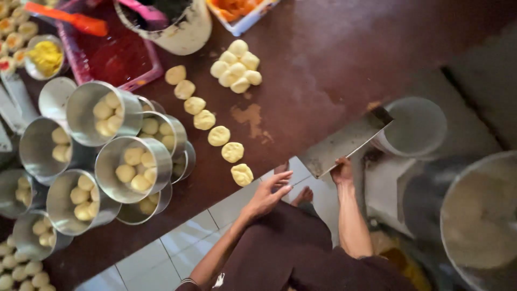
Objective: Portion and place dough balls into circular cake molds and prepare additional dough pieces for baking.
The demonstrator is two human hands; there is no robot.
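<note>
A dark brown bench point(323, 64) fills most of the view, its near edge running diagonally above a pale tiled floor point(177, 248). The person's right hand point(342, 172) closes around the near corner of a flat metal scraper point(344, 143), a dull grey rectangular blade with a dark far corner; it lies tilted along the bench edge, partly overhanging the floor. The left hand point(267, 193) is spread, fingers fanned and empty, hovering just off the bench edge, near the last piece in a row of dough pieces point(211, 121).

That row holds seven pale yellow lumps running diagonally from far left toward the near edge; the far ones are smooth and round, the nearer ones flatter and more wrinkled. A cluster of dough balls point(236, 67) sits further off on the bench, smooth and packed together. Between them lies a tan smear point(249, 116) on the wood.

At left, a stack of shiny round metal tins point(107, 161) lies tipped on its sides, each holding several dough balls. Beyond them are a red tray point(116, 56) and a white bucket point(177, 27). To the right, off the bench, stand a pale round tub point(417, 126) and a large grey basin point(479, 215).
</note>
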